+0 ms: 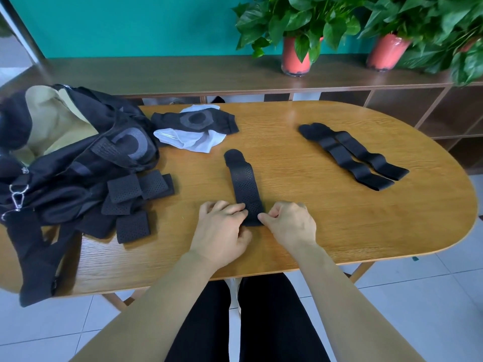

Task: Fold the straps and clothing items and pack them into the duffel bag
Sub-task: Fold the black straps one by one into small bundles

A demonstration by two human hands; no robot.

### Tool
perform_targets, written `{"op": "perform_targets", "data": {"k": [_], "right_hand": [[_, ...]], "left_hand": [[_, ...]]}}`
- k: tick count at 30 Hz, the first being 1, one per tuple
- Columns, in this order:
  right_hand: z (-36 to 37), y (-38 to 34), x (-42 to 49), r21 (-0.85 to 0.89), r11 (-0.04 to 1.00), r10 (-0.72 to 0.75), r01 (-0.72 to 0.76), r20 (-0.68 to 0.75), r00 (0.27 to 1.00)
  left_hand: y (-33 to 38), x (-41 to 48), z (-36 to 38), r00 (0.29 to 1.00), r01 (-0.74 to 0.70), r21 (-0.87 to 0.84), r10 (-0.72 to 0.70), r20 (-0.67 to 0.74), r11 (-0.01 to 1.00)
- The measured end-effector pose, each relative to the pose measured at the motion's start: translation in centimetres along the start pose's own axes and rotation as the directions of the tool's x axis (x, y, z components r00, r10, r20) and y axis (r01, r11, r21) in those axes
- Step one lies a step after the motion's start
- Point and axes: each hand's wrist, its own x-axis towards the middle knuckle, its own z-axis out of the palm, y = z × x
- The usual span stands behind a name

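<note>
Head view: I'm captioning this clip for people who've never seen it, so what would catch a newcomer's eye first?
Both hands, left and right, pinch the near end of a black perforated strap lying flat at the middle of the wooden table. At the left edge an open black duffel bag slumps with folded straps piled beside it. Two long straps lie on the right, and red plant pots stand on the shelf behind.

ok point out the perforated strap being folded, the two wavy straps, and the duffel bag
perforated strap (245,184), head view, middle of its length
two wavy straps (350,155), head view, middle of the nearer strap
duffel bag (78,163), head view, black side panel
</note>
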Motion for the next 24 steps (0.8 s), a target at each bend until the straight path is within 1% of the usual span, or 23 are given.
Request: {"op": "perform_targets", "data": {"k": [2, 3, 5, 6, 9, 11, 12, 13, 15, 16, 18, 20, 22, 24], "right_hand": [[0.2, 0.2, -0.2, -0.023, 0.999, -0.038, 0.037, -0.025, 0.999], [0.4, 0.5, -0.3, 0.0, 0.997, -0.074, 0.074, -0.064, 0.995], [1.0, 1.5, -0.7, 0.069, 0.973, -0.207, 0.222, -0.182, 0.961], [1.1, 2.0, -0.9, 0.062, 0.947, -0.295, 0.315, -0.217, 0.931], [1.0, 2.9, -1.5, -0.084, 0.838, -0.545, 0.539, -0.156, 0.824], [1.0, 3.0, -1.5, -0.175, 0.773, -0.632, 0.609, -0.13, 0.764], [1.1, 3.3, -1.5, -0.184, 0.762, -0.646, 0.621, -0.151, 0.748], [1.3, 3.4, -1.5, -0.154, 0.777, -0.63, 0.611, -0.181, 0.755], [1.4, 3.3, -1.9, 0.005, 0.839, -0.529, 0.543, -0.224, 0.819], [1.5, 3.2, -2.1, 0.083, 0.862, -0.473, 0.5, -0.226, 0.852], [1.8, 2.7, -2.3, 0.167, 0.898, -0.364, 0.407, -0.239, 0.9], [2.3, 2.0, -2.3, 0.201, 0.917, -0.277, 0.345, -0.304, 0.912], [2.9, 1.3, -2.3, 0.199, 0.926, -0.229, 0.322, -0.383, 0.895], [3.5, 0.7, -2.1, 0.17, 0.938, -0.204, 0.303, -0.436, 0.876]], "left_hand": [[-0.3, 0.2, -0.5, 0.999, -0.045, 0.05, 0.044, 0.029, 0.998], [-0.6, 0.3, -0.7, 0.997, -0.064, 0.052, 0.062, 0.045, 0.997], [-1.2, 0.7, -0.9, 0.994, -0.092, 0.019, 0.09, 0.069, 0.996], [-1.4, 1.0, -0.9, 0.991, -0.114, 0.011, 0.113, 0.073, 0.993], [-1.9, 1.2, -1.2, 0.982, -0.186, 0.015, 0.186, 0.034, 0.982], [-2.3, 0.8, -1.1, 0.977, -0.211, -0.032, 0.211, 0.008, 0.977], [-2.4, 0.3, -1.0, 0.978, -0.206, -0.066, 0.207, 0.001, 0.976], [-2.3, -0.2, -1.1, 0.983, -0.182, -0.111, 0.184, 0.003, 0.977], [-1.8, -1.1, -1.3, 0.994, -0.104, -0.217, 0.11, 0.015, 0.971], [-1.6, -1.4, -1.5, 0.998, -0.048, -0.272, 0.059, 0.032, 0.961], [-1.2, -1.5, -1.2, 0.997, 0.071, -0.354, -0.054, 0.057, 0.933], [-0.9, -1.2, -0.5, 0.989, 0.141, -0.402, -0.149, 0.012, 0.905], [-0.5, -0.8, 0.3, 0.973, 0.188, -0.421, -0.227, -0.043, 0.887], [0.1, -0.5, 0.6, 0.955, 0.245, -0.404, -0.291, -0.056, 0.881]]}}
